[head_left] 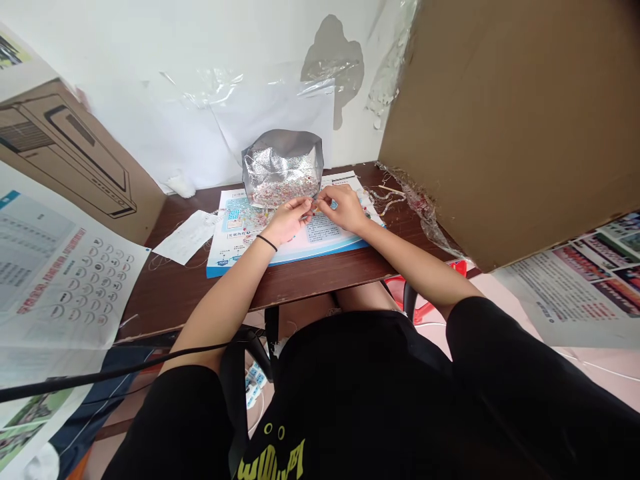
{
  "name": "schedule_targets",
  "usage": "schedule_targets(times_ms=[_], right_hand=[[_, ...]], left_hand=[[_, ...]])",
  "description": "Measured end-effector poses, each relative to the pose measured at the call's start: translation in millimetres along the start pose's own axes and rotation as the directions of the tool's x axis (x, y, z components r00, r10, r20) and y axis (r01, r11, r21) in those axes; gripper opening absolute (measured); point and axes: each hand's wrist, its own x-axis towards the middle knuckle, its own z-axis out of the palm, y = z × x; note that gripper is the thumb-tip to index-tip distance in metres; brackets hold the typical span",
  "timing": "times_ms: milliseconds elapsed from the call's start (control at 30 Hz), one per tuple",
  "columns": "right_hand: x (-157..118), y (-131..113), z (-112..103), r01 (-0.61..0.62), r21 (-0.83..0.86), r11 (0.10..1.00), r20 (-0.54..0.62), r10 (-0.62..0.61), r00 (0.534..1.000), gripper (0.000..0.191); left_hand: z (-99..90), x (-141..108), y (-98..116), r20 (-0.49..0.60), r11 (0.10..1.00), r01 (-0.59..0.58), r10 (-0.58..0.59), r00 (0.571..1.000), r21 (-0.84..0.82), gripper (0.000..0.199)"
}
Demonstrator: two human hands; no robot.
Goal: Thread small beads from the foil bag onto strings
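Note:
My left hand, with a black band on its wrist, is closed in a pinch above a blue-edged printed booklet. Close beside it, my right hand also pinches, its fingertips almost meeting the left ones. Whatever lies between the fingers is too small to make out. Just behind both hands stands a clear and grey plastic bag, its lower part filled with small multicoloured beads. More beads lie loose on the booklet by the left hand.
A white paper lies left of the booklet on the brown table. Bead strands and crumpled clear plastic are at the right. Cardboard panels wall in both sides. A black cable crosses at lower left.

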Motion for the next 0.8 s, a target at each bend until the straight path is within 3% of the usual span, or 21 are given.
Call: schedule_targets(times_ms=[800], right_hand=[[-1.0, 2.1, 2.9, 0.011, 0.002, 1.000, -0.005, -0.011, 1.000, 0.017]], left_hand=[[1.9, -1.4, 0.2, 0.008, 0.998, 0.022, -0.022, 1.000, -0.066, 0.014]])
